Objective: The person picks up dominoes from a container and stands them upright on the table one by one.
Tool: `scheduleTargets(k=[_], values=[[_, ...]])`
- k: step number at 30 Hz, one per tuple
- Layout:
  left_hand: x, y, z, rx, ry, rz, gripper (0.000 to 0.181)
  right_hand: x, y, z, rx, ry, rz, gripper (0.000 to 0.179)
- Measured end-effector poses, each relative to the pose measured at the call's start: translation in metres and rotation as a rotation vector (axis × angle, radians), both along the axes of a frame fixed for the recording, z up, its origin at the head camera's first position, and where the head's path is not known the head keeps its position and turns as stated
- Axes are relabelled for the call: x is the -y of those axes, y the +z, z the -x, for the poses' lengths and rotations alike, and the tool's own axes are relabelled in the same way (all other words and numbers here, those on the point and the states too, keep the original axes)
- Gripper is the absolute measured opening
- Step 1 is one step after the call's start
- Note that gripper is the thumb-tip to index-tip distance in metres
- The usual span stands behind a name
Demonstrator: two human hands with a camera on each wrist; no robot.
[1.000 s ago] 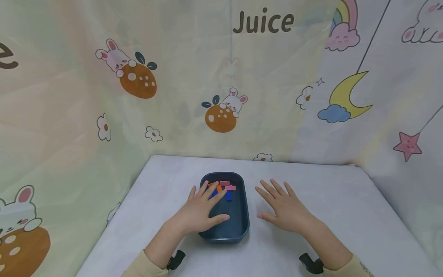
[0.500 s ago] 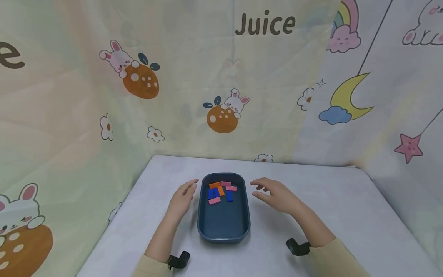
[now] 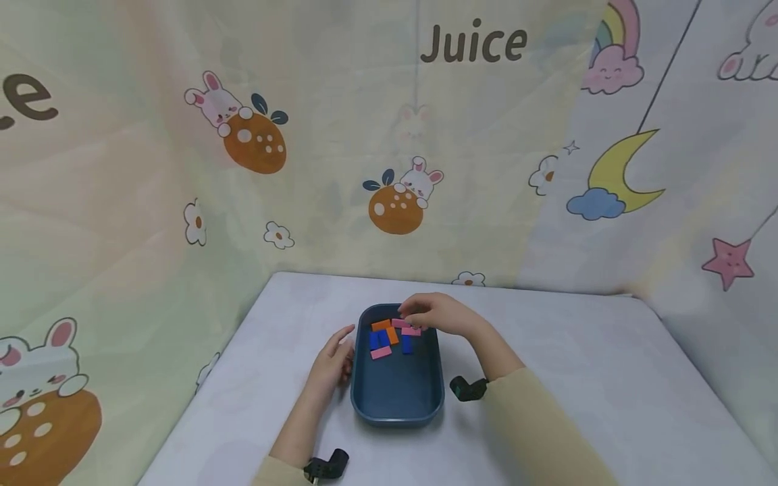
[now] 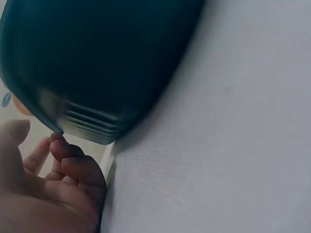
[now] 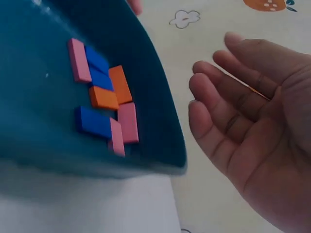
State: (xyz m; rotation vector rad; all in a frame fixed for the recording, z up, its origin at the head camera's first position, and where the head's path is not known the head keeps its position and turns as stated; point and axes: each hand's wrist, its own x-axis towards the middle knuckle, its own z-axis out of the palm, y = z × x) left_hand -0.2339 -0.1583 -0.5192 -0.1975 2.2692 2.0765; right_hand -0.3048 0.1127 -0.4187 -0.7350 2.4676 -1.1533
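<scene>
A dark blue-green rectangular tray (image 3: pixel 398 395) stands on the white table. Several small flat blocks lie in its far half: orange (image 3: pixel 381 325), blue (image 3: pixel 406 345) and pink (image 3: pixel 381 353). My left hand (image 3: pixel 330 362) is at the tray's left side, fingers loosely bent. In the left wrist view its fingertips (image 4: pixel 58 137) are close to the rim; contact is unclear. My right hand (image 3: pixel 442 314) hovers over the tray's far right corner, partly covering the rim and a pink block (image 3: pixel 410 331). In the right wrist view its gently bent fingers (image 5: pixel 204 92) hold nothing.
The white tabletop (image 3: pixel 565 378) spreads around the tray. A printed cloth (image 3: pixel 328 135) with rabbits and a moon hangs behind and beside the table. A black wrist camera (image 3: pixel 468 388) sits on the right wrist, another black camera (image 3: pixel 327 464) on the left.
Both hands were spread, the left over the tray. The left has withdrawn to the tray's left side, uncovering the blocks; the right has moved left over the tray's far right corner.
</scene>
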Motion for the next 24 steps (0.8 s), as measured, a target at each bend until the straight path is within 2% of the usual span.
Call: scheduleTargets(k=[7,13,20,24], values=[[-0.002,-0.006,-0.002,-0.022,-0.022,0.053,0.048,0.031,-0.014,0.020,0.059,0.077,-0.025,0.035],[-0.001,-0.008,0.000,-0.043,-0.036,0.017,0.053,0.054,-0.029,0.030,0.078,0.122,-0.058,0.029],[0.001,-0.006,0.001,-0.025,-0.065,0.006,0.057,0.073,-0.045,0.034,0.084,0.146,-0.147,0.028],[0.001,-0.004,0.000,-0.015,-0.076,-0.017,0.055,0.076,-0.052,0.033,0.091,0.130,-0.163,0.031]])
